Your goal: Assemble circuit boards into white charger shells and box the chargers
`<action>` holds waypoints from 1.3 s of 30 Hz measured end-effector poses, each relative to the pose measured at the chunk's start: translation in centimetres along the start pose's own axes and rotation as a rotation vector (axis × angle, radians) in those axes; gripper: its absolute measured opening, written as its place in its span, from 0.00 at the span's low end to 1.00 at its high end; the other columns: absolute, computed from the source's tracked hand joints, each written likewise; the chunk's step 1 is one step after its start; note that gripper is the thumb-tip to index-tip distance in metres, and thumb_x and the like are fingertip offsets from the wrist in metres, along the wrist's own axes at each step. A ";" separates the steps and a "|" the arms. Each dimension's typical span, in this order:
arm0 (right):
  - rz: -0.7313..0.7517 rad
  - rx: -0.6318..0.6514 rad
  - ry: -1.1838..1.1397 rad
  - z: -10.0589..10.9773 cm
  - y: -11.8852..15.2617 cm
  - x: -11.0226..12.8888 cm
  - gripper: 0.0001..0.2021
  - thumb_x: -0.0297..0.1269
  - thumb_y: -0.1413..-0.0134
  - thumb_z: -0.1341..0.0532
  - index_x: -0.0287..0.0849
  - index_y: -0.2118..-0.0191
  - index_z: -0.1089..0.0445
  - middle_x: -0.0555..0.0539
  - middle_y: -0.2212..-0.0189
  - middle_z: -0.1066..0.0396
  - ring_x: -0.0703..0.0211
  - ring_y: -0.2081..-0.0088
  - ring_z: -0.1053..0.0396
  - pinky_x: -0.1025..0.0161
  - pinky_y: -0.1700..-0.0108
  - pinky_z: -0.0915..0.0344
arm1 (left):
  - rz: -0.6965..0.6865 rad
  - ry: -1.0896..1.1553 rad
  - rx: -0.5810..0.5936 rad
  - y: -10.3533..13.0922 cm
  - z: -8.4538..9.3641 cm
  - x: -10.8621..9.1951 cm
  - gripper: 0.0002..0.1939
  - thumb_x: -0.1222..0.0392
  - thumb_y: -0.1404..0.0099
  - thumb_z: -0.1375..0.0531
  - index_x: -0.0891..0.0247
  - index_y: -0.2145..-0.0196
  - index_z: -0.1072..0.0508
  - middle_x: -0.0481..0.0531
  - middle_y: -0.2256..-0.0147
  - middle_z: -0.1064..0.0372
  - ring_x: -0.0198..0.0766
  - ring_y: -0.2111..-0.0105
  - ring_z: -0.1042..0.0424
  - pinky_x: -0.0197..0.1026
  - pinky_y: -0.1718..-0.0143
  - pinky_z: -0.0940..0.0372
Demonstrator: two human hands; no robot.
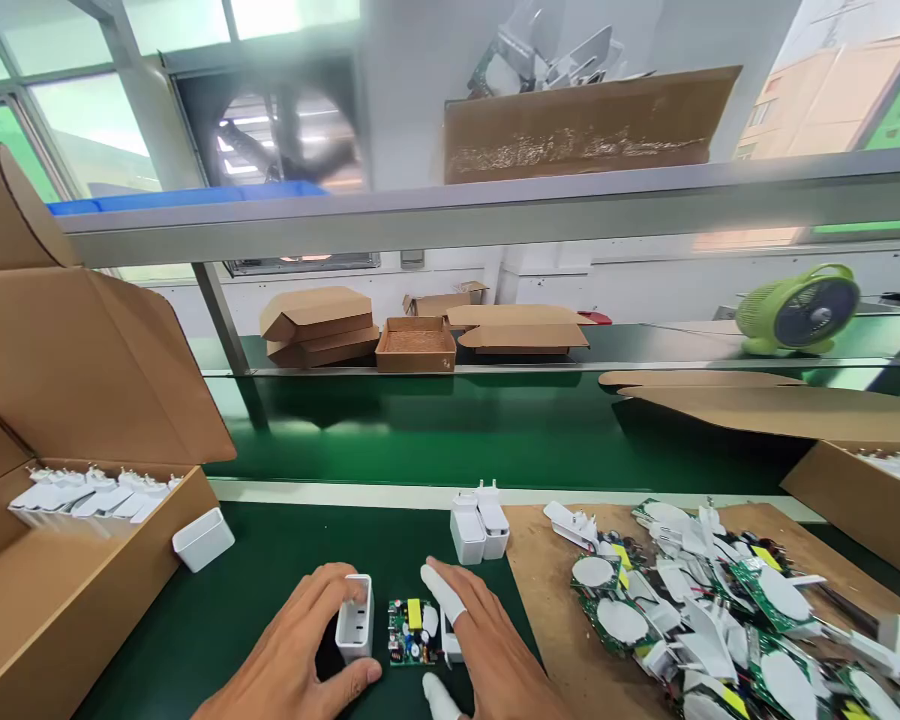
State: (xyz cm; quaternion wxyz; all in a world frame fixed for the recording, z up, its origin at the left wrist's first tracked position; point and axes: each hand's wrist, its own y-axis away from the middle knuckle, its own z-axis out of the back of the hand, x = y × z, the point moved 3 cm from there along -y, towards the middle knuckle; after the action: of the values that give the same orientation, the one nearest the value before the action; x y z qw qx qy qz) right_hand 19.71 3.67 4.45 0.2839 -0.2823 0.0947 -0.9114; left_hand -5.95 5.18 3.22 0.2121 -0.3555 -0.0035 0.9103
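My left hand (300,645) is closed around a white plastic charger housing (356,620), its open side facing up, with the thumb at its near end. Just right of it lies a small green circuit board (412,632) with a yellow component and a white plug piece (451,640) at its right end. My right hand (476,640), white covers on thumb and index finger, reaches over that plug piece with those two fingers spread either side; whether they touch it is unclear. Two white chargers (480,522) stand beyond the board.
At left, an open cardboard box (120,590) holds rows of white chargers; another white housing (203,540) leans against it. A pile of circuit boards with plug pieces (705,610) covers a cardboard sheet (547,590) at right. Behind run a green belt (420,430) and a shelf (420,225).
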 end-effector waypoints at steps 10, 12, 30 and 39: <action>0.073 -0.161 -0.094 1.8 -0.5 1.2 0.28 0.24 0.43 0.44 0.46 0.37 0.39 0.39 0.46 0.30 0.48 0.47 0.26 0.53 0.46 0.24 | 0.021 0.286 -0.062 1.0 -0.5 1.0 0.45 0.55 0.32 0.35 0.49 0.25 0.53 0.61 0.33 0.39 0.57 0.33 0.37 0.64 0.32 0.41; 0.116 -0.212 -0.114 2.1 -0.7 1.7 0.26 0.26 0.40 0.44 0.46 0.37 0.40 0.38 0.44 0.32 0.49 0.48 0.26 0.55 0.48 0.23 | -0.003 0.370 -0.079 0.7 -1.0 1.1 0.44 0.55 0.32 0.36 0.52 0.26 0.52 0.62 0.35 0.36 0.54 0.35 0.34 0.60 0.32 0.40; 0.368 -0.293 0.062 1.1 -0.6 3.3 0.37 0.25 0.42 0.45 0.38 0.27 0.52 0.36 0.51 0.25 0.44 0.50 0.24 0.54 0.49 0.22 | -0.206 0.175 -0.163 1.2 -2.4 -0.9 0.39 0.60 0.24 0.44 0.46 0.25 0.60 0.62 0.32 0.38 0.56 0.34 0.36 0.62 0.36 0.33; 0.378 -0.302 0.159 1.3 -0.3 3.8 0.29 0.22 0.46 0.46 0.32 0.36 0.42 0.31 0.51 0.26 0.41 0.49 0.25 0.51 0.49 0.22 | -0.218 0.143 -0.192 1.2 -2.9 -1.1 0.34 0.55 0.21 0.48 0.44 0.25 0.59 0.57 0.33 0.37 0.51 0.33 0.36 0.58 0.34 0.35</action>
State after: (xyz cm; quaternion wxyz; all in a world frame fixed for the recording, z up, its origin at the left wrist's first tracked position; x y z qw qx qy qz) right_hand 17.70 1.71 7.39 0.3955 -0.2262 0.3031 -0.8370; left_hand -3.77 3.22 1.59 0.2742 -0.4355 -0.1141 0.8498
